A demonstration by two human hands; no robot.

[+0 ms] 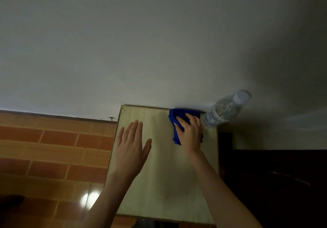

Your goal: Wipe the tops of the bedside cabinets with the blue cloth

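In the head view we see the right hand (190,132) pressing with nearly straight fingers on the blue cloth (177,114) at the far right corner of the cabinet top (164,174), just beside a water bottle (223,111), while the left hand (131,144) is held open and flat at its left side.

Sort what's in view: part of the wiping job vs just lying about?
Job: blue cloth, under the right hand; cabinet top; left hand, open over it.
Lying about: water bottle at the back right corner; tiled floor; wall.

Matt pale wood cabinet top (164,166), plush cloth (175,120) (glossy floor tiles (53,148)).
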